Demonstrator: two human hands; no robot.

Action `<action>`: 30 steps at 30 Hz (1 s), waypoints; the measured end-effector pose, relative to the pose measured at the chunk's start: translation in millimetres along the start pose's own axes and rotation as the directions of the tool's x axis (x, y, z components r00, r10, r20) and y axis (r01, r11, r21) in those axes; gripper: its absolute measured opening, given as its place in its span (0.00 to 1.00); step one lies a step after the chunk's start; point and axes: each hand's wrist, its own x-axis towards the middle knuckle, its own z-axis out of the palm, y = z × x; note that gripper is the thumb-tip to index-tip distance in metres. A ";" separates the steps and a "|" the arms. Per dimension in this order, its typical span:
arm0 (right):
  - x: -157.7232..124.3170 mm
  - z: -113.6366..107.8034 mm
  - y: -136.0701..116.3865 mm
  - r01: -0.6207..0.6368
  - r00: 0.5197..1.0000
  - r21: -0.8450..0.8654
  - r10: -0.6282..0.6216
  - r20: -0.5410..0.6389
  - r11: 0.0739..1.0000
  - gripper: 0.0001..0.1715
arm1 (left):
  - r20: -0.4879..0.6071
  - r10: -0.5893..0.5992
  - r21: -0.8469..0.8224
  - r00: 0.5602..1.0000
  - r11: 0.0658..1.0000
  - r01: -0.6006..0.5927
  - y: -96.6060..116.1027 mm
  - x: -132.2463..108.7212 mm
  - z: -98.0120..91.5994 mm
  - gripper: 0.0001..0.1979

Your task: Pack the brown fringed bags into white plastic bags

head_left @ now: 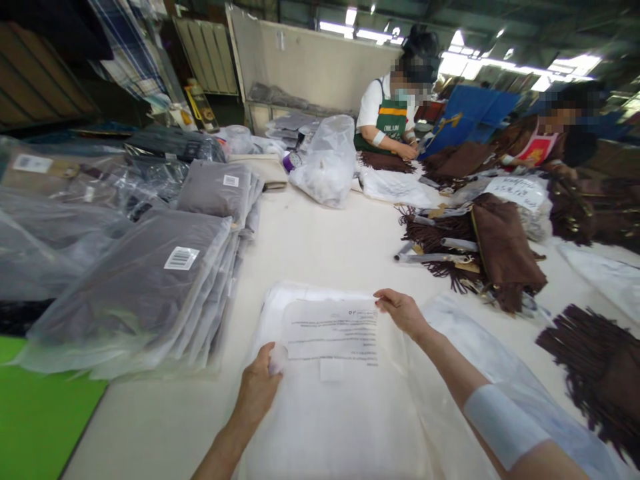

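Note:
A flat clear plastic bag (350, 407) with printed text lies on a stack of white sheets or bags on the table in front of me. My right hand (403, 312) pinches the bag's far right corner between thumb and fingertips. At the bag's left edge, my left hand (260, 383) is closed around a small whitish round thing (278, 359), whose kind I cannot make out. A small pale square patch (332, 370) shows below the printed lines.
Bagged grey items (145, 267) with barcode labels are piled at left, beside a green surface (45, 393). Brown fringed pouches (507, 247) lie at right. A stuffed clear bag (327, 160) stands at the back. Two co-workers (393, 123) handle brown pieces across the table.

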 end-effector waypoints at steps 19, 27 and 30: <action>-164.9 113.5 -25.7 0.381 0.791 -0.529 -0.563 -0.238 0.758 0.22 | -0.239 0.786 0.723 0.570 0.536 -0.435 -66.6 -20.0 24.6 0.24; -160.4 137.1 4.9 0.226 0.893 -0.567 -0.401 -0.204 0.792 0.31 | -0.232 0.748 0.748 0.622 0.546 -0.377 -72.7 -24.8 39.1 0.21; -163.7 136.2 0.6 0.201 0.921 -0.477 -0.331 -0.204 0.855 0.31 | -0.245 0.743 0.719 0.623 0.570 -0.398 -72.4 -26.0 41.3 0.22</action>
